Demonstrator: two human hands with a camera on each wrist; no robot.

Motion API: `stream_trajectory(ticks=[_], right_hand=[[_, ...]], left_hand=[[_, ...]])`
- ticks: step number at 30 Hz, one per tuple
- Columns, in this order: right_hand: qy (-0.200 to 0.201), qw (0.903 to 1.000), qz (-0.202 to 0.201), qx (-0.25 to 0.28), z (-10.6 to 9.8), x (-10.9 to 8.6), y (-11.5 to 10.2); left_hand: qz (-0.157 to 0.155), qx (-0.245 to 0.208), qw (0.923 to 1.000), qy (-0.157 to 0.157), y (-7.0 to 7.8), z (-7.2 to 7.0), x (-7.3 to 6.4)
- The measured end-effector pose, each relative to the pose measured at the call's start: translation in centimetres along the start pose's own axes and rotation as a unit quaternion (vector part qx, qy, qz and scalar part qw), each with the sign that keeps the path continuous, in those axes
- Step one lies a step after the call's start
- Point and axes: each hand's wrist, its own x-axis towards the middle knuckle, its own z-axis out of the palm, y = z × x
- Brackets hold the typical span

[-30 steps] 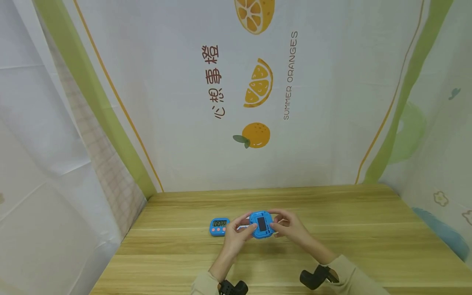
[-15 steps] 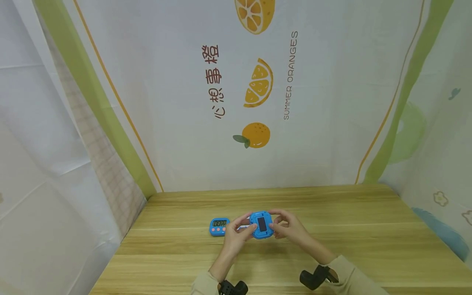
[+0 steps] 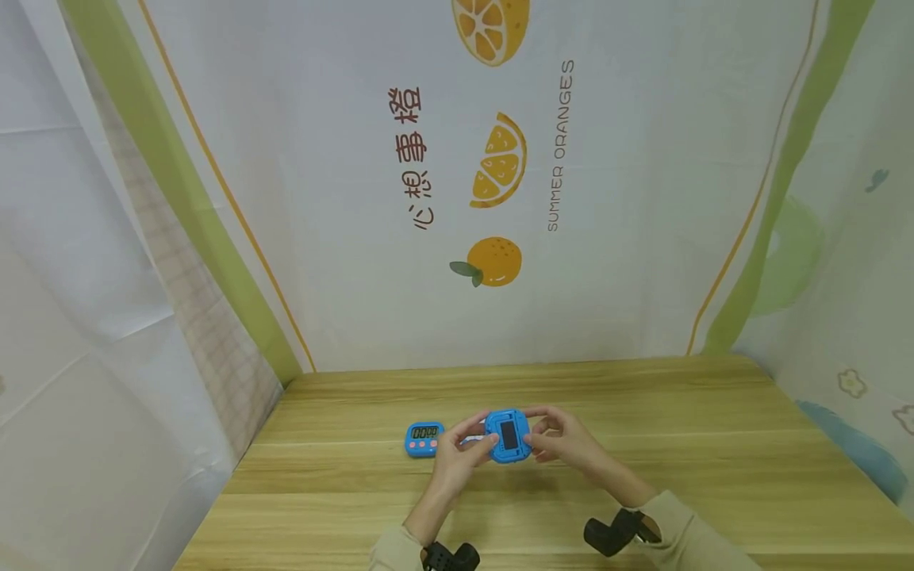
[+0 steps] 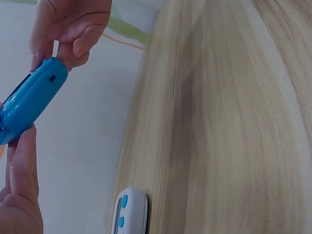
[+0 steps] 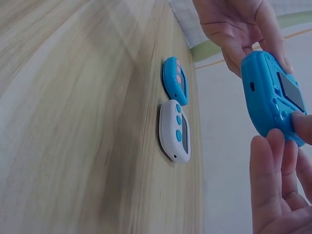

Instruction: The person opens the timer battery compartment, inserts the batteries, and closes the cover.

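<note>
A blue digital timer (image 3: 510, 444) is held above the table between both hands, its back with a dark rectangular panel (image 3: 509, 434) facing the head camera. My left hand (image 3: 454, 460) grips its left edge, the thumb on the back face. On the opposite edge, my right hand (image 3: 571, 446) pinches it between thumb and fingers. From the right wrist, the timer's side wall (image 5: 256, 90) with a small dark slot shows. Behind the left hand, a white timer with blue buttons (image 5: 170, 131) lies on the table, mostly hidden in the head view.
Another blue timer (image 3: 421, 452), with pink buttons and a lit display, lies left of my left hand, next to the white one. The wooden table (image 3: 343, 476) ends at a white curtain (image 3: 607, 301) printed with oranges; more cloth hangs at both sides.
My right hand and the held timer have shifted very slightly to the right. Both hands keep their hold, and the timers on the table stay in place.
</note>
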Motion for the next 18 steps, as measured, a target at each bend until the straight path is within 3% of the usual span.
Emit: stream_trajectory(ticks=[6,9,14,18], right_hand=[[-0.008,0.9998,0.013,-0.009,-0.2,0.2,0.0],[-0.032,0.9993,0.014,-0.009,-0.5,0.3,0.2],[-0.088,0.9959,0.018,0.008,-1.2,0.4,0.1],[-0.112,0.9931,0.026,0.022,-1.5,0.3,-0.2]], left_hand=[[0.009,0.004,0.9999,-0.006,-0.2,-0.1,0.0],[0.011,0.000,0.9998,-0.017,-0.2,-0.2,-0.1],[0.014,0.000,0.9990,-0.043,1.2,-0.1,-0.7],[0.017,-0.006,0.9983,-0.056,0.8,-0.3,-0.4]])
